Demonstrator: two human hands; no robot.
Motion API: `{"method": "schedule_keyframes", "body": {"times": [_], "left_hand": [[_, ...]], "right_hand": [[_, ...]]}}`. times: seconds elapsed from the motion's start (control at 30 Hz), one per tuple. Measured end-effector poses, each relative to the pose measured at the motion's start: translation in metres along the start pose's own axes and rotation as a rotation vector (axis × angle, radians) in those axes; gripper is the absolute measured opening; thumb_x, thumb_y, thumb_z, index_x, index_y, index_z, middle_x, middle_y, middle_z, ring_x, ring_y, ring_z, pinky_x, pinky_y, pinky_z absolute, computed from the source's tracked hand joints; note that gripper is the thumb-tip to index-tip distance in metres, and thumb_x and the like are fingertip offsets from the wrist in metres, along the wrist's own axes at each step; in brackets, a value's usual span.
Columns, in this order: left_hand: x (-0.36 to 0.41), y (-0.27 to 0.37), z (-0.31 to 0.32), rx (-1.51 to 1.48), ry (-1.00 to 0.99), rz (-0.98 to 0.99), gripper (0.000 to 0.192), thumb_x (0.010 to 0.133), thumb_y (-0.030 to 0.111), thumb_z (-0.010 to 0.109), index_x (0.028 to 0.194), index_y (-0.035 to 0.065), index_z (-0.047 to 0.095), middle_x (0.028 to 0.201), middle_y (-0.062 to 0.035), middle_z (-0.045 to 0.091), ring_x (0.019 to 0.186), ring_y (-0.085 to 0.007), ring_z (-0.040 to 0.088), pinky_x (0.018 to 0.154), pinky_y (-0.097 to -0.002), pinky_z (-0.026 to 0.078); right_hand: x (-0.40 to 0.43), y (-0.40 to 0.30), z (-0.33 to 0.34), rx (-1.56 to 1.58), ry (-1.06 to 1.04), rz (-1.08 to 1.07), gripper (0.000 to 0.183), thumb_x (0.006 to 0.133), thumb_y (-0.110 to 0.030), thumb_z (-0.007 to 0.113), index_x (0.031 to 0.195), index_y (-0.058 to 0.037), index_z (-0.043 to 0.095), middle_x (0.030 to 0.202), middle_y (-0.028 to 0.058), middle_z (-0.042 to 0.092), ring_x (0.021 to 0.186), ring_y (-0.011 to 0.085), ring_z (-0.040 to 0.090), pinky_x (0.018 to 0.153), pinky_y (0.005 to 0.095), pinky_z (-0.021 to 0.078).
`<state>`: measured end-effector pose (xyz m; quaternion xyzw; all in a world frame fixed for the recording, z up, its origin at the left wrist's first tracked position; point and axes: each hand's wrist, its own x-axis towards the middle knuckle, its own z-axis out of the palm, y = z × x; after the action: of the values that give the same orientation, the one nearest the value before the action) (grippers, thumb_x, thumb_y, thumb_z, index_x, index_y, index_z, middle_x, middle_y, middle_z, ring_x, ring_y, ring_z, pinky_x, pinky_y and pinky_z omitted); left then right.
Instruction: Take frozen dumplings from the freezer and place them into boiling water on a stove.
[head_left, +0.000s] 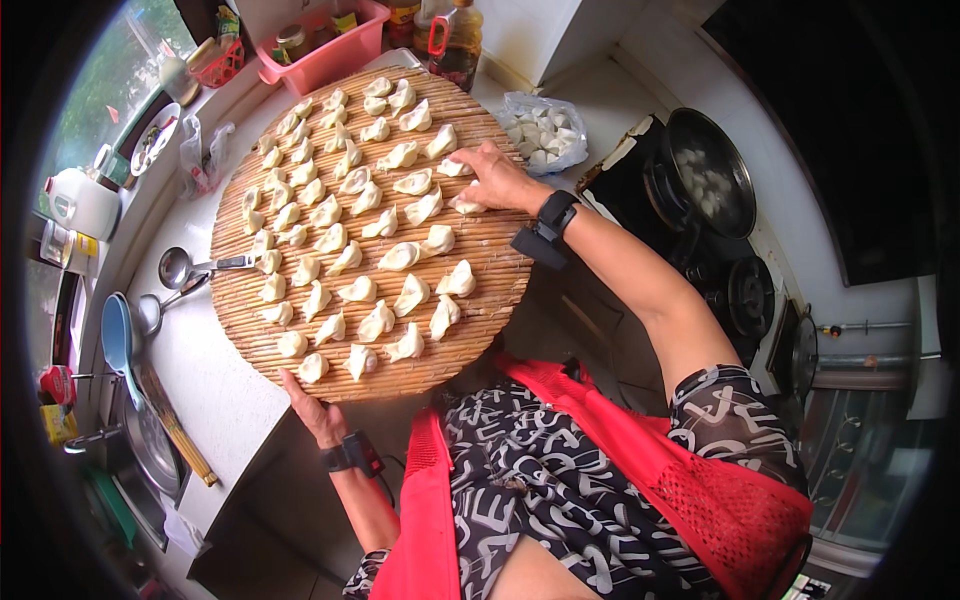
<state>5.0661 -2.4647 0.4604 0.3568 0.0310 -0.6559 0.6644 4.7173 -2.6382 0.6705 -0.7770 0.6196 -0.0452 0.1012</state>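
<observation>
A round tray of bound reed stalks (480, 300) lies before me, partly on the white counter, its near side jutting past the counter edge. Rows of pale dumplings (400, 256) are spread over it. My left hand (311, 409) grips the tray's near left rim, fingers hidden underneath. At the right side my right hand (495, 176) reaches over the tray. Its fingertips touch one dumpling (453, 168), while another dumpling (469, 204) sits under the thumb side. Whether the fingers have closed on either is unclear.
A wok with dumplings in liquid (705, 184) stands on the stove at right. Beside the tray sits a plastic bag of white pieces (546, 135). Ladles (175, 268) lie left, near a sink (154, 442). Behind are a pink bin (326, 56) and an oil bottle (456, 45).
</observation>
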Motion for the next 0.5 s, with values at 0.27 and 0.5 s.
{"method": "schedule_keyframes", "body": {"times": [0.27,0.5], "left_hand": [[0.001,0.004,-0.003,-0.005,-0.025,-0.005,0.051,0.095,0.039,0.045,0.131,0.0045,0.040,0.127,-0.0079,0.049,0.113,-0.0208,0.049,0.097,-0.0358,0.040],[-0.007,0.005,0.012,0.074,-0.017,-0.027,0.052,0.094,0.042,0.045,0.133,0.0088,0.037,0.129,-0.0084,0.047,0.117,-0.0243,0.046,0.100,-0.0404,0.039]], "right_hand": [[-0.007,0.006,-0.003,0.131,0.199,-0.059,0.012,0.069,-0.010,0.060,0.081,-0.0069,0.062,0.079,0.0120,0.060,0.079,0.0268,0.057,0.074,0.0363,0.0466],[-0.024,0.013,-0.040,0.084,0.359,-0.147,0.008,0.070,-0.007,0.057,0.076,-0.0040,0.061,0.079,0.0160,0.057,0.080,0.0315,0.058,0.072,0.0391,0.0476]]}}
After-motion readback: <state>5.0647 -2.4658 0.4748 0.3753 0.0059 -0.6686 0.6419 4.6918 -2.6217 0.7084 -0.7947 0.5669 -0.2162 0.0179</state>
